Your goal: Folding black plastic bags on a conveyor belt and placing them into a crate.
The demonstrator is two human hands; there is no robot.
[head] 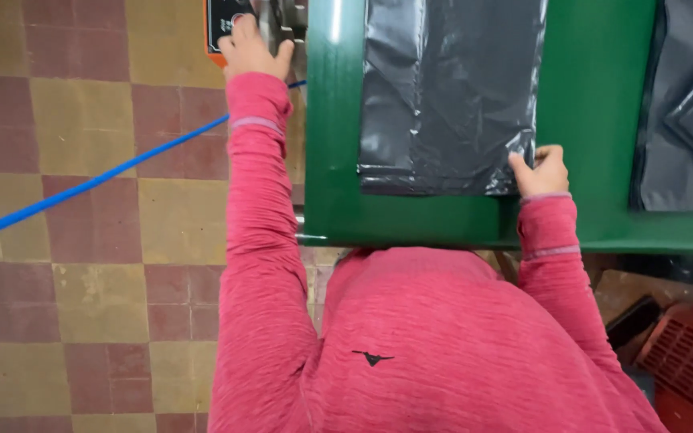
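Steadiness at the bag's corner seems the thing to look after here: the stack of flat, glossy black plastic bags (443,96) lies on the green-painted worktop (595,104), and judging by how slick the film looks, a light pinch could let the top sheet slide off the ones beneath. A flat, even press at the corner, with the stack's near edge kept parallel to the worktop's near edge, would likely hold the pile square while the other hand is busy.

The right hand (541,170) sits at the stack's 5 o'clock corner, fingers curled and closed on the crinkled edge of the plastic, thumb side toward the bags; it grips or pins that corner, and which of the two cannot be told exactly.

The left hand (248,48) reaches far out toward 11 o'clock from the person's body, off the worktop's left edge, and rests on a small orange-cased control box with a black face (224,20). Its fingers lie loosely spread on the black face and the thumb stands out to the right; whether a fingertip presses a button is hidden.

A blue cable (82,186) runs from near that sleeve toward 8 o'clock across the red and yellow tiled floor (82,305). A second sheet of black plastic (691,104) lies at 3 o'clock, well apart from the gripped stack.
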